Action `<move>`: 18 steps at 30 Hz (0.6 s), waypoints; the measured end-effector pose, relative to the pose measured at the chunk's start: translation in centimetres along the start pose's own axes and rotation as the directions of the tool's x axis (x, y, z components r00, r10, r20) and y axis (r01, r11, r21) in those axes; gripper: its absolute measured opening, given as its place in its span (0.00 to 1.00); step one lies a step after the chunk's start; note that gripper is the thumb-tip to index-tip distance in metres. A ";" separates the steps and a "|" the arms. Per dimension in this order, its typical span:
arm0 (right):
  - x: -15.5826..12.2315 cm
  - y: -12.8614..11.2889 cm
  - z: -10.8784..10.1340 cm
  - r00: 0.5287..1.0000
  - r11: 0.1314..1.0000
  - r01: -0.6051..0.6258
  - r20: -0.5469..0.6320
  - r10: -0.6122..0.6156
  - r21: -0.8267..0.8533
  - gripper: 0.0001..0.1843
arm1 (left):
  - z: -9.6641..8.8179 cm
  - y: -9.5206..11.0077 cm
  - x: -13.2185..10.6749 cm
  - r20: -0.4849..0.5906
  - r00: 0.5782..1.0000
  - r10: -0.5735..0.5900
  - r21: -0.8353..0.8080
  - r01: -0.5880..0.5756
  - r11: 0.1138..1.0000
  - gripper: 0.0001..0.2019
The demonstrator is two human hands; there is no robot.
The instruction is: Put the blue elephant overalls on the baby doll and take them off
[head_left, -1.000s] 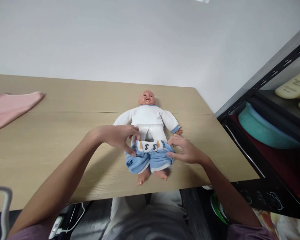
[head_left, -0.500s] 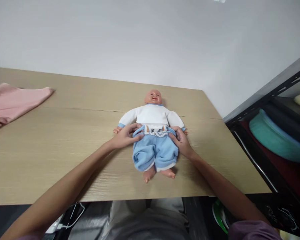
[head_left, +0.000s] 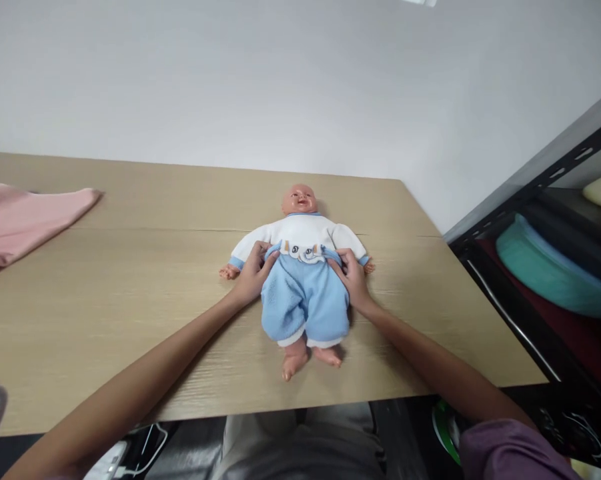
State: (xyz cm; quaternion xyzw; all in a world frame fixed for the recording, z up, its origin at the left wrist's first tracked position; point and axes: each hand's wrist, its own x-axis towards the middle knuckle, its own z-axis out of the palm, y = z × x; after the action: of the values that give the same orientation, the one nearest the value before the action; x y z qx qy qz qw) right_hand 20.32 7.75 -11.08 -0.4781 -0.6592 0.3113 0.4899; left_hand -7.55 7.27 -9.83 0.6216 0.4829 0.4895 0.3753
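Note:
A baby doll [head_left: 300, 199] lies on its back on the wooden table, head toward the wall and bare feet toward me. It wears a white top [head_left: 307, 230] with blue cuffs. Blue overall pants [head_left: 305, 293] with white leg hems cover its legs, and a bib with an animal face lies at the belly. My left hand [head_left: 255, 270] pinches the blue strap at the waist on the left. On the right, my right hand [head_left: 351, 275] grips the matching strap. Both hands are closed, thumbs toward the middle.
A pink cloth [head_left: 35, 220] lies on the table [head_left: 130, 300] at the far left. To the right stands a black rack [head_left: 525, 340] holding a teal basin-like item [head_left: 555, 273]. A pale wall [head_left: 280, 80] rises behind the table. A white cable [head_left: 153, 447] hangs below the front edge.
Both hands have pulled the waist of the pants up toward the doll's chest. The bib sits higher and more of the feet shows. The view has shifted slightly.

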 end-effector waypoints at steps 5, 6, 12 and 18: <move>1.3 0.6 0.7 0.998 1.000 -0.003 -0.059 0.003 -0.001 0.17 | 0.3 -0.2 0.5 0.001 0.998 -0.065 0.021 0.065 0.998 0.23; 1.0 0.6 0.6 0.998 1.000 -0.006 -0.070 0.005 -0.014 0.17 | 0.1 -0.1 0.1 0.014 0.998 -0.068 0.041 0.067 0.997 0.23; -1.3 0.8 0.1 0.965 0.937 -0.230 -0.061 0.254 0.265 0.21 | -0.5 0.1 -2.1 -0.004 0.997 -0.081 0.040 0.081 0.996 0.21; 0.6 0.8 0.3 0.954 0.857 -0.296 0.085 0.288 0.422 0.26 | -0.6 -0.3 -0.7 -0.070 0.983 -0.170 -0.163 0.157 0.974 0.26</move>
State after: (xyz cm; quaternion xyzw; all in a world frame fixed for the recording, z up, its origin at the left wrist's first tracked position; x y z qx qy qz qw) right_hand 20.24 8.59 -11.67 -0.4496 -0.4987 0.5240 0.5240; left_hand -8.28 6.65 -10.17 0.5274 0.5078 0.5187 0.4415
